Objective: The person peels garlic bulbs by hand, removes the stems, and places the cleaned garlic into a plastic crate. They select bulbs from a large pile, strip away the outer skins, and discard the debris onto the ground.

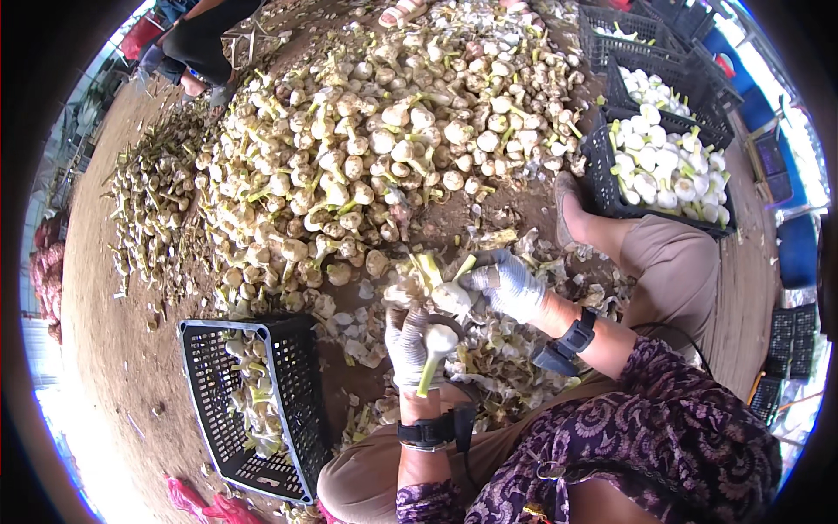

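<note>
My left hand (405, 348), in a pale striped glove, is closed round garlic at its fingertips. A clean white garlic bulb (441, 339) with its green stem pointing down lies against that palm. My right hand (508, 285), gloved the same way, grips another garlic bulb (452, 298) by its green stem, right beside the left fingers. Loose papery skin hangs round the bulbs, and the fingers partly hide them. Just beyond both hands lies a large heap of untrimmed garlic (349, 166) with stems and dirty skins.
A black crate (297, 375) with some garlic tilts at my left. Crates (602, 166) of white garlic bulbs (668, 170) stand at the right, by my foot. Peeled skins (515, 349) litter the ground between my legs. Another person's leg (205, 44) shows at the far left.
</note>
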The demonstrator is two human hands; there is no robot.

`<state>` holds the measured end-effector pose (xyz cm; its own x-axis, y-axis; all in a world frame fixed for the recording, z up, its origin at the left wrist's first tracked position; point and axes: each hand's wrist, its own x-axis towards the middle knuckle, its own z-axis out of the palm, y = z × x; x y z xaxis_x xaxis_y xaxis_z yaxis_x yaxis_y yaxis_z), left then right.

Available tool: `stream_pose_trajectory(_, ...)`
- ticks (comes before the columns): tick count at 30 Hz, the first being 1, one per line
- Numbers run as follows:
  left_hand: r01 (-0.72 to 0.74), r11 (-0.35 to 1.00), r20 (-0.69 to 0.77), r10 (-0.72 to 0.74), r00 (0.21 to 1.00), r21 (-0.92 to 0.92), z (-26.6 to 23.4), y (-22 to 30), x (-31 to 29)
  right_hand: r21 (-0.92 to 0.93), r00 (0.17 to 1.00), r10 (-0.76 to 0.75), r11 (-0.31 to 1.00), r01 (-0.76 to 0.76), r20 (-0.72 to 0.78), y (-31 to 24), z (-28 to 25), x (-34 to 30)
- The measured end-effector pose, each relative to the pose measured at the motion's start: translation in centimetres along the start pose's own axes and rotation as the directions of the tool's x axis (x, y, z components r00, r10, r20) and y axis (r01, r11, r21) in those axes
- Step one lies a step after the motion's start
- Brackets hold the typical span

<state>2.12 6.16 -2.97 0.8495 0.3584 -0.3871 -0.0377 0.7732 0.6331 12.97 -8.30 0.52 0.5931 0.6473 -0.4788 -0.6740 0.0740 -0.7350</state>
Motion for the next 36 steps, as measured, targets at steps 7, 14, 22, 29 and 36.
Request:
stream_pose_trajectory(7, 0.032, 0.990, 0.020, -0.030, 0.999, -0.135, 1.0, 2.3, -0.8, 0.246, 0.991, 0.058, 0.969, -0.027, -0.122, 3.2, -2.5, 1.6)
stream_pose_trajectory(14, 0.208, 0.922, 0.130, -0.262, 0.956, 0.328, -0.1, 2.2, -1.8, 0.167, 0.949, 0.041, 0.986, 0.013, -0.313, 2.9, -5.3, 2.9)
stream_pose_trajectory(22, 0.113, 0.776, 0.010, -0.152, 0.988, 0.621, 0.4, -1.2, 0.3, 0.027, 0.943, -0.082, 0.995, 0.095, -0.321, 2.0, -3.7, 2.0)
stream_pose_trajectory(29, 0.166, 0.935, -0.028, -0.165, 0.986, 0.314, 3.1, 0.3, 0.0, 0.036, 0.954, -0.071, 0.996, 0.086, -0.291, 1.8, -2.0, 0.5)
stream_pose_trajectory(36, 0.063, 0.991, -0.049, -0.070, 0.996, -0.121, 2.4, 1.3, 0.2, 0.151, 0.976, -0.135, 0.975, 0.161, -0.170, 1.3, -4.9, 0.3)
